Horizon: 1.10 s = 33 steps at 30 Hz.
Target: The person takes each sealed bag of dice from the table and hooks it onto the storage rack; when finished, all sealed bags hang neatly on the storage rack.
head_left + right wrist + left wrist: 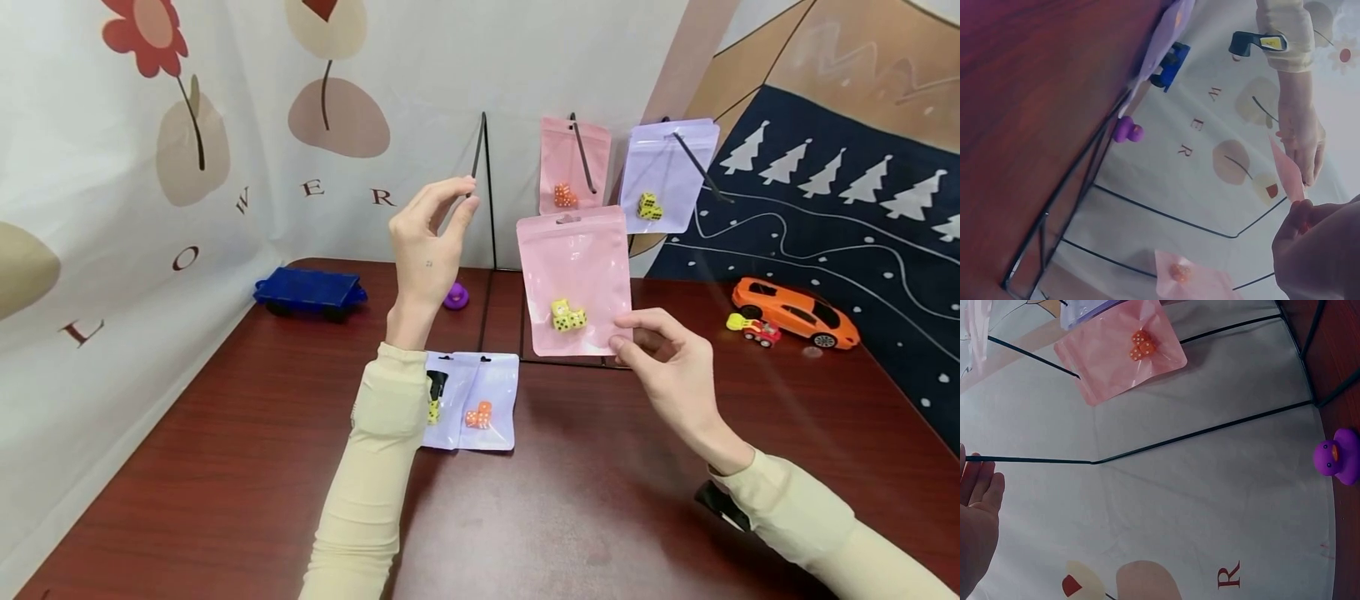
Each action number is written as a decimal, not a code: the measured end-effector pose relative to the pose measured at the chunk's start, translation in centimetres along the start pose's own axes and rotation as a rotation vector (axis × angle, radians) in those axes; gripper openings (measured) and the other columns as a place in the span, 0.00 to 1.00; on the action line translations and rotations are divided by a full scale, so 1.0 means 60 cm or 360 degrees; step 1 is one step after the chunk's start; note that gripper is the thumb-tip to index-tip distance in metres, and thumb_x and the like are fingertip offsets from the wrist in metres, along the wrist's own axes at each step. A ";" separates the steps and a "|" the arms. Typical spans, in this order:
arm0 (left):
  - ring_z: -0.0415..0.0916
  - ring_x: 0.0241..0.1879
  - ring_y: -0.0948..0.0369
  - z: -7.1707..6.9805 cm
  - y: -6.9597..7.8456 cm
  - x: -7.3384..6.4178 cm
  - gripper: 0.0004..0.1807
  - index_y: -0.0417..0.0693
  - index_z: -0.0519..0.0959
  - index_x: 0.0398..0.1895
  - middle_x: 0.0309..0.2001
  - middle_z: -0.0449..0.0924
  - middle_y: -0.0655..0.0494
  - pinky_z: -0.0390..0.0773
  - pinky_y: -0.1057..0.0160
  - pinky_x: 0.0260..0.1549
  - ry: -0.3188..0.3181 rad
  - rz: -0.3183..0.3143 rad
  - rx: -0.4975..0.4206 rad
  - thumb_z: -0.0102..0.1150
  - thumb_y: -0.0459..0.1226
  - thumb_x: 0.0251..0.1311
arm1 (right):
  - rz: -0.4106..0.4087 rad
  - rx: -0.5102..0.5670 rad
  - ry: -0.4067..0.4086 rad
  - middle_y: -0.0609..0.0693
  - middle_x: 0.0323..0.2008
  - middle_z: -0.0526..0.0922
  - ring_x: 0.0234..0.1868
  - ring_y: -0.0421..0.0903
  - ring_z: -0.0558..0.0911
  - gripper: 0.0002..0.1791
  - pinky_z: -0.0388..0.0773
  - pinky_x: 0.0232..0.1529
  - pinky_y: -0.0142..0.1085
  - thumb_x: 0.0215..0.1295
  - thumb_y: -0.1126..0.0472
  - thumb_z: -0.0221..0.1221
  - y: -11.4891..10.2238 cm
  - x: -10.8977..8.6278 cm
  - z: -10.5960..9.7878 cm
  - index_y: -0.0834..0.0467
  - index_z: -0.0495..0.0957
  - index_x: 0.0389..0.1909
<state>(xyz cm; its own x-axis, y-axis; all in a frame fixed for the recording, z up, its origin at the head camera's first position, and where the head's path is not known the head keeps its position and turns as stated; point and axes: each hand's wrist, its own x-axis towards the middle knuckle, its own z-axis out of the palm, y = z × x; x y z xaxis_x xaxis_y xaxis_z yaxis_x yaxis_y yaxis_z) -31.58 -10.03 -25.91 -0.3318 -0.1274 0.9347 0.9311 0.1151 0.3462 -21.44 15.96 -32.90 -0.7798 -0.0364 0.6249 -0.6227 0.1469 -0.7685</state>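
Observation:
My left hand [427, 250] pinches the tip of the left black hook [477, 154] of a wire display rack; the left wrist view shows fingers [985, 487] at that hook's end. Thumb and fingers of my right hand [675, 375] pinch the lower right edge of a pink zip bag [573, 258], upright in front of the rack, with yellow dice [567, 316] inside. Behind it, another pink bag [555, 154] with orange dice hangs on the middle hook. Lilac bags [667, 167] hang on the right hook, the front one with yellow dice.
Two lilac bags [498, 383] with dice lie on the table, partly behind my left forearm. A purple rubber duck [1342, 456] sits by the rack's base. A blue toy trailer [311, 290] stands at left, an orange toy car [795, 310] and small red-yellow toy vehicle [757, 331] at right.

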 end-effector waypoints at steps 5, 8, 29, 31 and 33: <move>0.79 0.47 0.54 0.000 -0.001 0.000 0.07 0.27 0.80 0.37 0.40 0.82 0.40 0.77 0.56 0.53 0.0008 0.0005 0.0002 0.62 0.24 0.56 | -0.0043 0.0129 0.0054 0.54 0.33 0.81 0.29 0.43 0.80 0.14 0.81 0.31 0.24 0.53 0.81 0.61 -0.008 0.009 -0.001 0.74 0.78 0.43; 0.79 0.47 0.55 0.000 0.000 0.000 0.07 0.27 0.80 0.37 0.40 0.82 0.41 0.77 0.56 0.53 0.0013 0.0001 0.0005 0.62 0.24 0.56 | -0.0041 0.0187 0.0093 0.54 0.34 0.81 0.28 0.44 0.79 0.14 0.80 0.31 0.24 0.54 0.81 0.61 -0.013 0.013 -0.002 0.73 0.78 0.43; 0.78 0.48 0.55 0.000 0.002 0.001 0.07 0.29 0.81 0.38 0.40 0.81 0.40 0.77 0.57 0.53 -0.0011 -0.0007 0.0017 0.62 0.25 0.57 | 0.0058 0.0243 0.0166 0.54 0.35 0.80 0.28 0.43 0.79 0.13 0.80 0.32 0.26 0.55 0.79 0.61 -0.016 0.022 -0.002 0.73 0.79 0.44; 0.78 0.47 0.55 0.000 0.003 0.001 0.07 0.29 0.81 0.38 0.40 0.81 0.40 0.77 0.57 0.53 -0.0005 -0.0013 0.0014 0.62 0.25 0.56 | 0.0069 0.0249 0.0174 0.54 0.36 0.80 0.28 0.43 0.79 0.13 0.81 0.32 0.26 0.55 0.79 0.62 -0.016 0.024 -0.001 0.73 0.78 0.43; 0.78 0.47 0.55 0.000 0.003 0.000 0.07 0.28 0.81 0.38 0.40 0.81 0.40 0.77 0.56 0.53 -0.0001 -0.0012 0.0014 0.62 0.25 0.56 | 0.0084 0.0235 0.0179 0.54 0.36 0.80 0.29 0.43 0.80 0.13 0.81 0.33 0.27 0.55 0.78 0.62 -0.015 0.026 0.001 0.73 0.78 0.43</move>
<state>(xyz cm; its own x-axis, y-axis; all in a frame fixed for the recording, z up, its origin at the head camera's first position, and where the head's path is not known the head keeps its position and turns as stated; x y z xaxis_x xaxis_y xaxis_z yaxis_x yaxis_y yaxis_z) -31.43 -9.99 -25.83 -0.3388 -0.1276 0.9322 0.9272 0.1228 0.3538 -22.09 15.73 -31.23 -0.8049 0.0793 0.5881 -0.5900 -0.0016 -0.8074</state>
